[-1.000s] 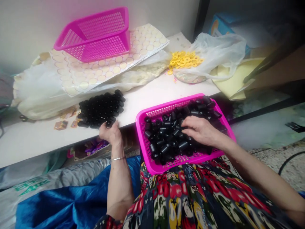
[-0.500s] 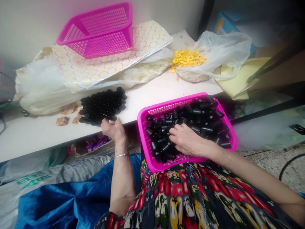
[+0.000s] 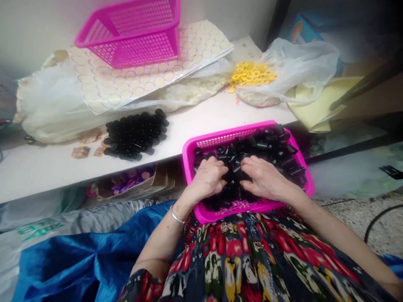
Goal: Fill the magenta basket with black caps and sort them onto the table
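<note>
A pink basket (image 3: pixel 239 131) full of loose black cylindrical pieces (image 3: pixel 262 145) rests at my lap, against the table edge. My left hand (image 3: pixel 209 178) is in its left part, fingers curled down among the pieces. Close beside it, my right hand (image 3: pixel 260 176) also reaches in, its fingers bent and closed. What either hand holds is hidden by the fingers and the dark pieces. On the white table, a tight cluster of upright black pieces (image 3: pixel 135 133) stands left of the basket.
An upper pink basket (image 3: pixel 138 46) sits on sheets printed with circles (image 3: pixel 201 48). Yellow rings (image 3: pixel 253 74) lie by a clear plastic bag (image 3: pixel 299 67). Small orange-brown packets (image 3: pixel 81 152) are left of the cluster. Below the table edge is an open cardboard box (image 3: pixel 154 182).
My left hand has moved right, from the front edge of the black cluster into the basket. My right hand has shifted slightly right within the basket. The view has moved a little.
</note>
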`<state>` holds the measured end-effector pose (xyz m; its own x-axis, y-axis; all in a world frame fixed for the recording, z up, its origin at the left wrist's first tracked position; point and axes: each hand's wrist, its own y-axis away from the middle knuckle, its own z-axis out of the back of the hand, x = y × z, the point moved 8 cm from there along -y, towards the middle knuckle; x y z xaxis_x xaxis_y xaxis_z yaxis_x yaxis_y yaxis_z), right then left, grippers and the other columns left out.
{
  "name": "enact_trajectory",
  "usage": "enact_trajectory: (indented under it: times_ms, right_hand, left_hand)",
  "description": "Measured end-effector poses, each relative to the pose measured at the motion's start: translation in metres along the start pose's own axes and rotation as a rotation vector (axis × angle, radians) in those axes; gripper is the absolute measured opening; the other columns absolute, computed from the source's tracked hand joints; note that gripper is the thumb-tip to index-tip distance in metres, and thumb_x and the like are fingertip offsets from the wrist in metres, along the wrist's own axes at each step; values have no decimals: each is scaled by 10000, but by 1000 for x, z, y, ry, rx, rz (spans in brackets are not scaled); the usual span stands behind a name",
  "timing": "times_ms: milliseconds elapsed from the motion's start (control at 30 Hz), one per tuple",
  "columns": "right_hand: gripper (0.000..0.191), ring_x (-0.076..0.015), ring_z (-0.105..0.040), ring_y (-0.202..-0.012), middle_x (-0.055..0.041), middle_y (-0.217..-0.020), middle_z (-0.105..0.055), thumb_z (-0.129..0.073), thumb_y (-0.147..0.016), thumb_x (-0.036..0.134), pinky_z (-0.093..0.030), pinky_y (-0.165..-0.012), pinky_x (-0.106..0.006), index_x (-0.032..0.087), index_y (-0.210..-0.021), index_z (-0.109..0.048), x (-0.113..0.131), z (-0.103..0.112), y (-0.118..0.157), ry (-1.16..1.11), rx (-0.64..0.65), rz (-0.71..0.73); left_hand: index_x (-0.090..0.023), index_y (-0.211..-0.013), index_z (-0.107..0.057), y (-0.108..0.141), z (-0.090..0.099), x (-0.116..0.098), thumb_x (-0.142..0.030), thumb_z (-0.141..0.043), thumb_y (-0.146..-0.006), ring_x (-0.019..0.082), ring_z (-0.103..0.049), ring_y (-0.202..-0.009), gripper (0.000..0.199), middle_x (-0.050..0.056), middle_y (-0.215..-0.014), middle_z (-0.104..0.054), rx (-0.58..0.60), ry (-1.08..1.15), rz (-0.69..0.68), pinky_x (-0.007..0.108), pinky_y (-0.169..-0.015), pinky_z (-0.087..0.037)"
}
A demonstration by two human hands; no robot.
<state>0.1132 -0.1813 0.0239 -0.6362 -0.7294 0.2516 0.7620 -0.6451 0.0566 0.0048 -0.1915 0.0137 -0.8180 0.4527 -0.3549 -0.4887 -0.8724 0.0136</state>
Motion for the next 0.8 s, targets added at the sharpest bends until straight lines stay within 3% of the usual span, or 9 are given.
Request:
enact_trajectory:
  times_ms: [133,367,533,633,800]
  right_hand:
    - [88,-240,-508,-906,-97,-962,-595,-539,-860,234,-443,-823,-390,165,-844,-593,-4,1,3,-85,-44,24]
    - [142,-230,-554,-957,-79,-974,-591,-550,-876,213,-466,-854,-380,182,-1000,-612,-14,6,7,-340,-138,36]
    - [173,-179,-574,-831,-47,-924,-597,-595,-851,193,-479,-764,-322,189,-1018,-637,-23,15,10,-583,-259,-13]
    - [179,-153,-565,-766,-21,-864,-592,-619,-836,185,-476,-712,-289,197,-1011,-655,-26,21,12,-669,-304,-31]
    - [232,-162,-592,-828,-39,-929,-611,-633,-834,201,-496,-763,-302,192,-1066,-643,-25,25,15,-713,-324,-12]
  left_hand:
    - [-177,-817,-644,-8,-15,-3,-273,-662,-748,263,-491,-914,119,80,-918,-601,49,-104,54,384,-695,-371]
    - [-174,-777,-641,-10,-26,3,-298,-649,-775,278,-486,-914,124,93,-975,-568,41,-47,179,381,-654,-374]
    - [-184,-857,-622,-10,-25,-4,-283,-669,-774,265,-493,-938,138,74,-976,-594,47,55,130,394,-716,-392]
    - [-188,-879,-602,-8,-22,-1,-309,-732,-742,277,-488,-1020,225,74,-1053,-606,-4,172,96,434,-814,-410]
    - [-187,-918,-584,0,-9,11,-322,-766,-727,305,-443,-1206,296,125,-1291,-522,-183,399,126,489,-968,-411]
